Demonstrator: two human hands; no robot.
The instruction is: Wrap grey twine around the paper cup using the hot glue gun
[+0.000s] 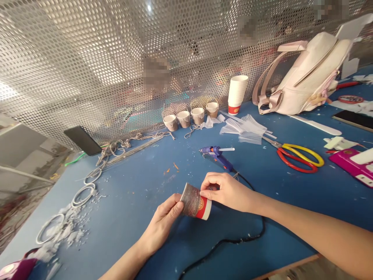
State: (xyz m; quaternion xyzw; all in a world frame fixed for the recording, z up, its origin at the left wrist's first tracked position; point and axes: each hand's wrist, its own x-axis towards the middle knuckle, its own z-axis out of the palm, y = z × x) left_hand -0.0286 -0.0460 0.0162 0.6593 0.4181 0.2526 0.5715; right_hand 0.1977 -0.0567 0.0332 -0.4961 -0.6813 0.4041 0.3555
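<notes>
Before you the blue surface (140,194) stretches back to a perforated metal screen (87,46), and its near edge runs just below your right forearm. Against the screen at the far right slumps a pale backpack (309,77); left of it stands a stack of paper cups (237,93), then a row of four small wrapped cups (190,116). Red-and-yellow scissors (300,157) lie to the right, well apart from your hands, beside a fan of clear plastic strips (244,130). A dark phone (83,140) leans on the screen at the left, with wire rings (84,194) and white scraps trailing toward the near left corner.

The blue glue gun (217,154) lies just beyond your right hand, nozzle pointing right, and its black cord (233,239) loops around in front of your right wrist.

The paper cup (196,203) lies on its side between your hands, near the front edge. Its long axis runs left to right, with the string-wrapped part toward the left and the bare red-and-white part toward the right. Your left hand (164,221) holds it from below left, fingers closed on the wrapped end. Your right hand (227,191) comes from the right, fingers pinched narrow on the upper side where the wrapping ends. Both hands touch it. Open room lies to the left of the cup; the cord crowds the right.
</notes>
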